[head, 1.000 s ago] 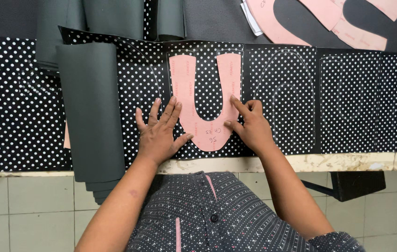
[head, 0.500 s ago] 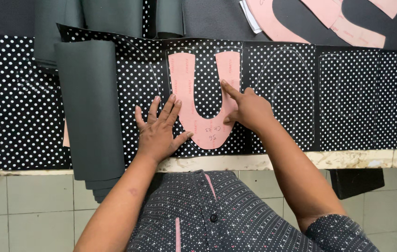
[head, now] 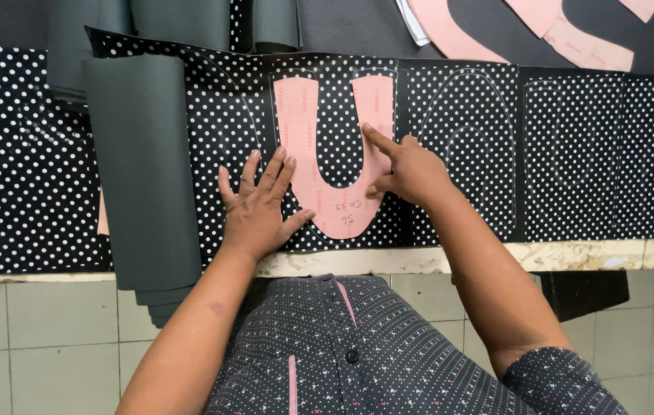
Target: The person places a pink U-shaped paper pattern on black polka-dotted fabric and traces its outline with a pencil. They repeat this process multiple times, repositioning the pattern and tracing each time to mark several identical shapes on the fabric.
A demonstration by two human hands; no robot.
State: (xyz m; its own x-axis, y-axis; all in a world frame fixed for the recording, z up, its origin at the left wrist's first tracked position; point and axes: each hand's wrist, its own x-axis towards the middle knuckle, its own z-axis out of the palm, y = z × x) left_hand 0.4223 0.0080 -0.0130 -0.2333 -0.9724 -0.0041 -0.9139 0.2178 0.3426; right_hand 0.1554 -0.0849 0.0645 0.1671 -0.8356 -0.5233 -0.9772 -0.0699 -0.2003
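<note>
Two hands, left hand (head: 259,207) and right hand (head: 406,169), flat on pink U-shaped template (head: 332,154), polka-dot fabric (head: 573,154)

Packages: we see none.
Labels: we see none.
Signs: we see none on the table.
Screens: we see none.

U-shaped template (head: 331,165) flat on dotted sheet (head: 573,154), open end away from person. Dotted sheet spread across tabletop (head: 611,253), near edge just behind tabletop's front lip. Left hand (head: 257,211) flat on sheet, thumb touching template's left arm near curve. Right hand (head: 407,169) on template's right arm, forefinger along its inner edge. Stack of plain sheets (head: 142,177) left of left hand, overlying dotted sheet, overhanging tabletop's front. More templates (head: 496,31) at far right, behind dotted sheet.
</note>
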